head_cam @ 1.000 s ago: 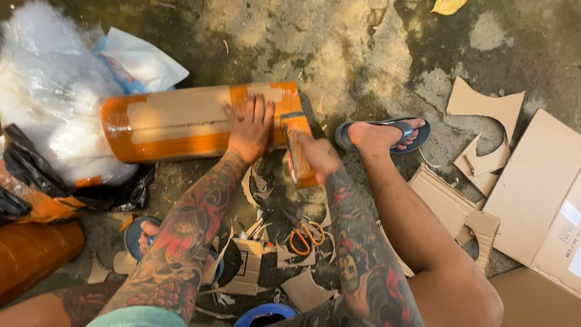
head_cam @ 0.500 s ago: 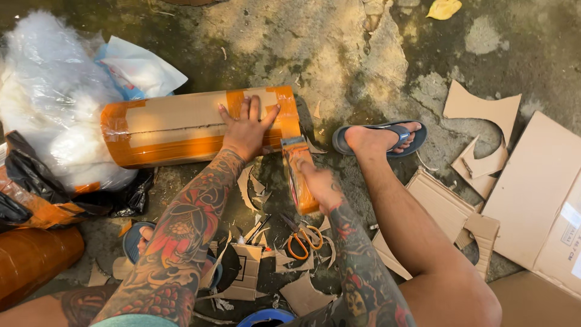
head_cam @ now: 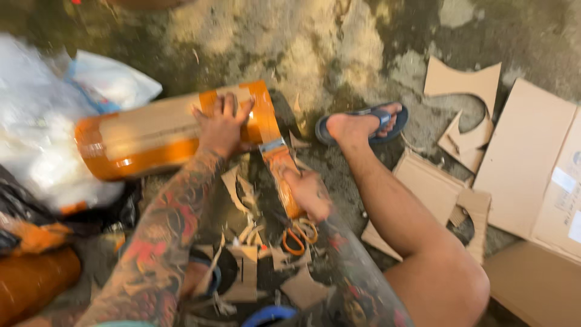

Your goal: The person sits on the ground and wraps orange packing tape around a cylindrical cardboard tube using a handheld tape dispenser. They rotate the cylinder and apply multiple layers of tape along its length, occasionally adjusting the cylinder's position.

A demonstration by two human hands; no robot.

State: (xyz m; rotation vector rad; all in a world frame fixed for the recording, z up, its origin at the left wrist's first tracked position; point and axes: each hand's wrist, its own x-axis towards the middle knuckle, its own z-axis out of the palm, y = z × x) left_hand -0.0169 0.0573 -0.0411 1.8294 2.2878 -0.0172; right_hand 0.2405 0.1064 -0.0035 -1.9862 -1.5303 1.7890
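Note:
A cardboard cylinder parcel [head_cam: 151, 136] wrapped in orange tape lies on the concrete ground. My left hand [head_cam: 223, 124] presses flat on its right end. My right hand [head_cam: 308, 192] grips an orange tape dispenser [head_cam: 279, 165] whose strip of tape runs up to the parcel's end. Orange-handled scissors [head_cam: 296, 235] lie just below my right hand among cardboard scraps.
My right foot in a blue sandal [head_cam: 363, 124] rests right of the parcel. Cut cardboard sheets [head_cam: 526, 151] lie at the right. White plastic bags [head_cam: 42, 133] and a black bag [head_cam: 18, 224] sit at the left. A blue tape roll [head_cam: 269, 316] is at the bottom.
My right hand has pulled the dispenser down and away from the parcel, stretching the tape. My left hand stays on the parcel's end. The view has shifted slightly.

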